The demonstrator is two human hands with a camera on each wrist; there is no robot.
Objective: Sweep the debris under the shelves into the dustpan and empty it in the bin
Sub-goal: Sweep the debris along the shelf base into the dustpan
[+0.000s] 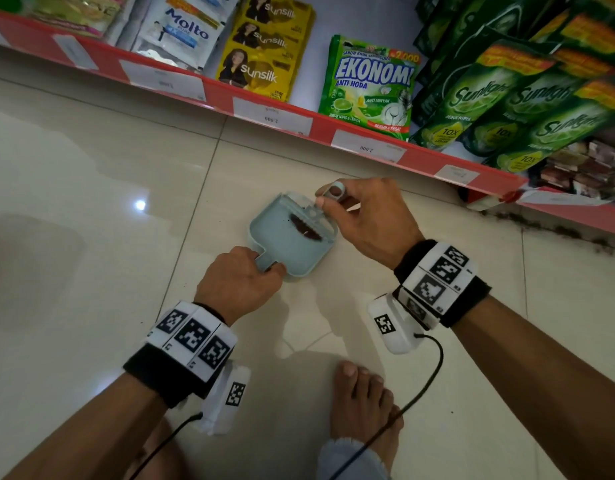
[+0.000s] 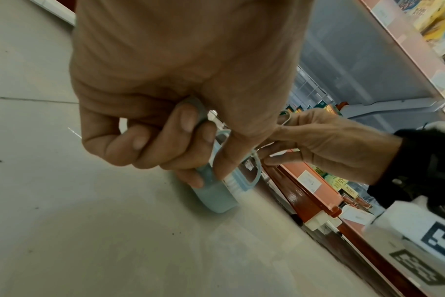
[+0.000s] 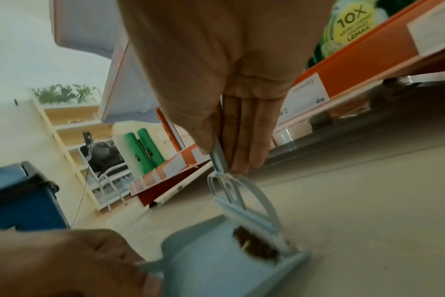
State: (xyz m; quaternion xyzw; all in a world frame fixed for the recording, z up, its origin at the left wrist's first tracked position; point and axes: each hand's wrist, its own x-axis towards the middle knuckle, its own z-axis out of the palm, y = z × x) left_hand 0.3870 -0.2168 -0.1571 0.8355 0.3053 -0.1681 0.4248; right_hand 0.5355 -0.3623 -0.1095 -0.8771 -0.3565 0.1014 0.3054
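Both hands are busy in the head view: left hand (image 1: pixel 237 278) curled round the pale blue dustpan (image 1: pixel 292 237) handle, right hand (image 1: pixel 364 216) pinching the small brush (image 1: pixel 328 206), bristles at the pan's lip, dark debris (image 1: pixel 306 227) inside. Open floor (image 1: pixel 91 202) lies left; the red shelf edge (image 1: pixel 368 142) runs close behind. Left wrist view: fingers (image 2: pixel 183 128) wrap the handle. Right wrist view: brush over debris, blue bin (image 3: pixel 18 199) beyond.
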